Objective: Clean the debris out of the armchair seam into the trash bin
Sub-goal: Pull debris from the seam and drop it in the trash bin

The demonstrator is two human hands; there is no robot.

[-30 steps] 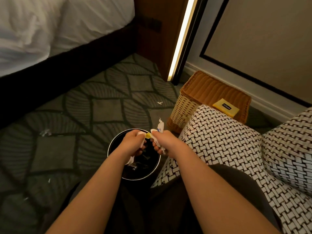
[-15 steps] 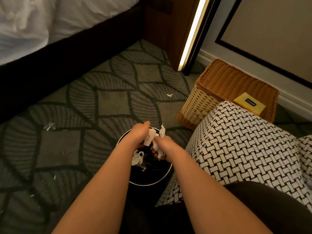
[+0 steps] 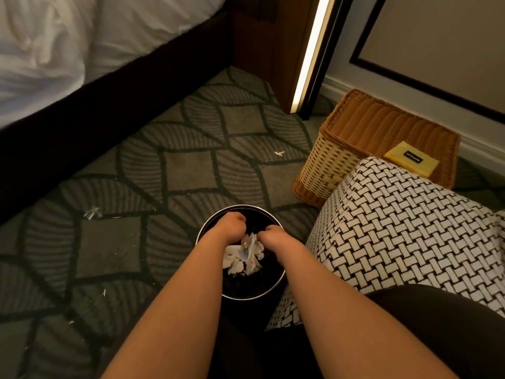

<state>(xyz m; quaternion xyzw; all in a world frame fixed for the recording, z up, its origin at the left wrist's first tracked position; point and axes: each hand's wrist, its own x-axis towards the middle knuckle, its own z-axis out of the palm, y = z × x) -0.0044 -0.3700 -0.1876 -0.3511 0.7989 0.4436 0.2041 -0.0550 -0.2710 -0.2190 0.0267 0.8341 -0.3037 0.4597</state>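
Dumping stage: paper scraps between left hand and right hand over the trash bin, fingers curled down, grip unclear; carpet bits lie uncollected, armchair seam unseen.

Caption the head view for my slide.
Left hand and right hand over the black trash bin, crumpled paper scraps between them, beside the armchair.

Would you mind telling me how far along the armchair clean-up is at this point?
Done: a wad of paper scraps is over the mouth of the trash bin. In hand: the left hand and right hand reach down over the bin beside the wad; whether they grip it I cannot tell. Left: loose bits lie on the carpet, and the armchair shows no seam, so I cannot judge that.
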